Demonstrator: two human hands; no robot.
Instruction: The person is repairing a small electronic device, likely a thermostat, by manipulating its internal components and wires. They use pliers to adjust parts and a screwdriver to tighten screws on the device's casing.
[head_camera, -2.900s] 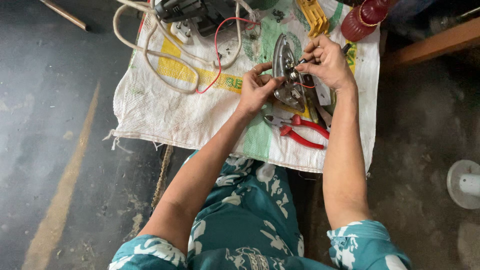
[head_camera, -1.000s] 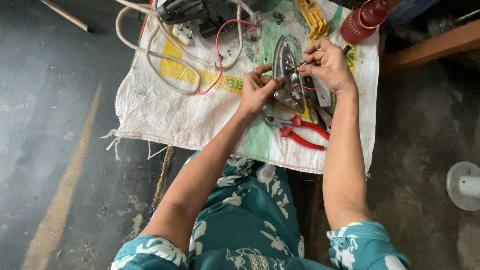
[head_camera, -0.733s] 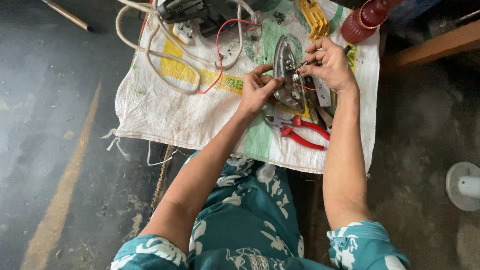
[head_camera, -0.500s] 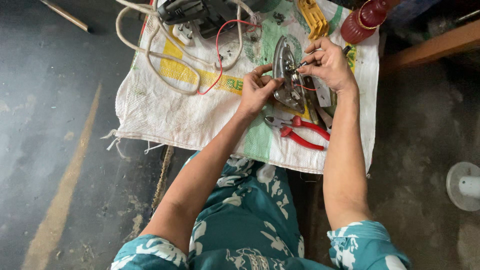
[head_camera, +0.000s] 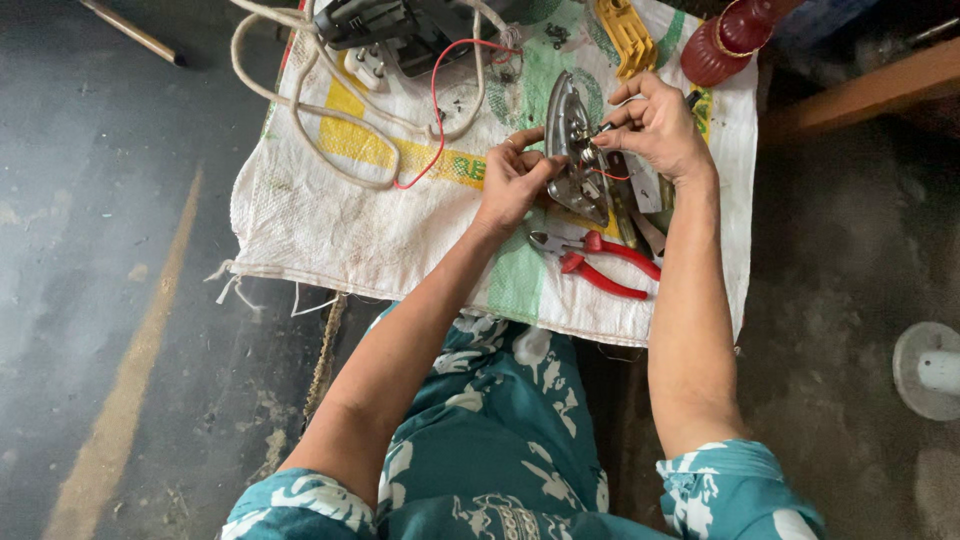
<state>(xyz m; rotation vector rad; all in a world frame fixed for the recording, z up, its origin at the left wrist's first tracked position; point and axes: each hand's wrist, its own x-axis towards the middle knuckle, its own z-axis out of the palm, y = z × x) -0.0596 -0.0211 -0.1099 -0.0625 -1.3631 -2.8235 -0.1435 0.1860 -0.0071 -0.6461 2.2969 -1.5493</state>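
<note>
A white woven sack (head_camera: 330, 225) with yellow and green print is spread flat on a dark concrete floor (head_camera: 110, 200), and everything else is laid on it. A cream power cord (head_camera: 300, 130) is looped over the upper left part of the sack, next to a dark plastic housing (head_camera: 385, 25) at the top edge, and a thin red wire (head_camera: 436, 110) is curved beside it. A red bottle (head_camera: 725, 40) is seen at the top right corner, and a yellow plastic part (head_camera: 625, 35) lies to its left.

The metal soleplate of an electric iron (head_camera: 572, 150) is held on its edge near the middle of the sack, between both hands. It is gripped by the left hand (head_camera: 510, 180), whose fingers are curled closed around its left rim. The right hand (head_camera: 660, 125) is closed on a thin screwdriver (head_camera: 615, 125), which is pinched between thumb and fingertips, its tip touching the soleplate. Red-handled pliers (head_camera: 600, 265) lie just below the soleplate, untouched.
</note>
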